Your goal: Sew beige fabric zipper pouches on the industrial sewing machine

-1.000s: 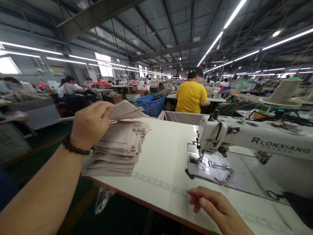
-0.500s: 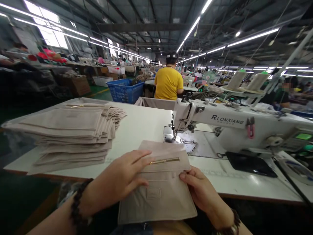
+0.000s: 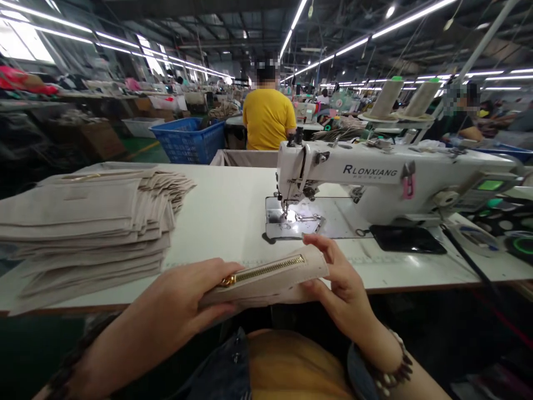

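Observation:
A beige fabric panel (image 3: 287, 280) with a brass zipper (image 3: 270, 268) is held folded over in front of me, at the table's front edge. My left hand (image 3: 204, 291) grips its left end, thumb and fingers on either side near the zipper pull. At the right end, my right hand (image 3: 333, 278) has the panel between thumb and fingers, with the index finger raised. Just beyond the panel stands a white sewing machine (image 3: 341, 166), its needle area lit. To the left lies a tall stack of similar beige panels (image 3: 95, 216).
A black phone (image 3: 408, 239) lies under the machine's right side. Pink-handled thread snips (image 3: 408, 180) hang on the machine body. Thread cones (image 3: 385, 100) stand behind it. A blue crate (image 3: 187, 139) and a person in a yellow shirt (image 3: 268, 119) are beyond the table.
The panel went from lying nearly flat and spread out to folded over with its zipper edge toward me. Both hands shifted to its ends, and the view moved slightly right.

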Motion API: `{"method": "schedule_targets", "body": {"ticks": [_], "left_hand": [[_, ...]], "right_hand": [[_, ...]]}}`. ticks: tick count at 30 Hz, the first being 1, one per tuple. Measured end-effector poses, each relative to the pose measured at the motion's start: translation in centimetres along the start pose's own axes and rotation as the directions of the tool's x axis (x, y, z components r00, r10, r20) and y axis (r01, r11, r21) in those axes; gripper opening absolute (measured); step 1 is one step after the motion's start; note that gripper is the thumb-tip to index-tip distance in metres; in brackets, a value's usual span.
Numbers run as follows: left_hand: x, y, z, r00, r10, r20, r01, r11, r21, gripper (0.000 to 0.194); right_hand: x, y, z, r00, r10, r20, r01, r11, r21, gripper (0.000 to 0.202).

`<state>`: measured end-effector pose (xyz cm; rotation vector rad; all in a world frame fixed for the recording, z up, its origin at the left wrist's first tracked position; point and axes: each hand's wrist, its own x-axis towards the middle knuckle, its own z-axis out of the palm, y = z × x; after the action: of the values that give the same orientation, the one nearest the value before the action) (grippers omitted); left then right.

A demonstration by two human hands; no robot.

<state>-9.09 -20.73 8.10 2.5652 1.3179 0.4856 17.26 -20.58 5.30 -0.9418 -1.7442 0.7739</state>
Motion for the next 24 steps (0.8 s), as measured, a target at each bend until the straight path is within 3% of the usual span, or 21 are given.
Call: {"method": "schedule_targets", "body": {"ticks": [2, 4, 7, 10, 12, 15, 20, 24], "left_hand": [[0.2, 0.0, -0.3, 0.999, -0.015, 0.037, 0.016, 0.999, -0.044, 0.030], [0.9, -0.2, -0.2, 0.988, -0.014, 0.155, 0.029, 0.995, -0.099, 0.025], [2.7, 0.0, 0.7, 0.965, 0.041, 0.260, 0.014, 0.978, -0.207, 0.032], [4.3, 0.9, 1.4, 0.990, 0.016, 0.138, 0.026, 0.955, -0.297, 0.042], [4.8, 1.6, 1.5, 0.995, -0.057, 0.082, 0.081, 0.937, -0.340, 0.032], [5.2, 1.9, 0.8, 0.987, -0.127, 0.101, 0.156, 0.909, -0.385, 0.028], [6.1, 1.8, -0.8, 0.985, 0.000, 0.172, 0.068, 0.917, -0.392, 0.038], [6.9, 2.1, -1.5, 0.970, -0.052, 0.236, 0.157, 0.878, -0.452, 0.032]], "right_hand": [[0.1, -0.3, -0.4, 0.987, 0.055, 0.153, -0.069, 0.994, 0.086, 0.014], [0.3, -0.5, -0.3, 0.963, 0.097, 0.252, -0.124, 0.988, 0.096, 0.018], [0.9, -0.9, 0.7, 0.967, 0.088, 0.238, -0.075, 0.995, -0.060, 0.024], [1.5, -1.1, 1.6, 0.972, 0.045, 0.229, -0.004, 0.984, -0.177, 0.027], [1.7, -1.2, 1.7, 0.974, 0.036, 0.222, 0.009, 0.980, -0.196, 0.029], [1.7, -1.2, 1.2, 0.962, 0.055, 0.268, -0.017, 0.990, -0.140, 0.034], [1.4, -1.4, 0.8, 0.962, 0.072, 0.262, -0.027, 0.985, -0.171, 0.036], [1.5, -1.7, 1.1, 0.972, 0.023, 0.235, 0.022, 0.982, -0.189, 0.035]]}}
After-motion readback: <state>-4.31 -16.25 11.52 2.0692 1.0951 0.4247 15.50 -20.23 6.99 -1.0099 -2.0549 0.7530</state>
